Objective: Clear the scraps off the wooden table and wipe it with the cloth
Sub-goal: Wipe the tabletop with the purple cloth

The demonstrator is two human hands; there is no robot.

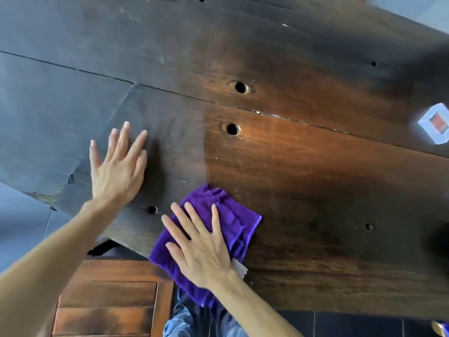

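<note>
The right hand lay flat, fingers spread, pressing the cloth onto the tabletop to wipe. The left hand, open and empty, apparently braced just beside it.

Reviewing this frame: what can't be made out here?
Head view only:
- White scrap: mostly hidden under the right hand and cloth.
- Table under the cloth: covered.
- Small box: blurred at the right edge.
- Yellow and blue thing: cut off by the bottom right corner.
- Table's far and left parts: beyond the frame.
</note>
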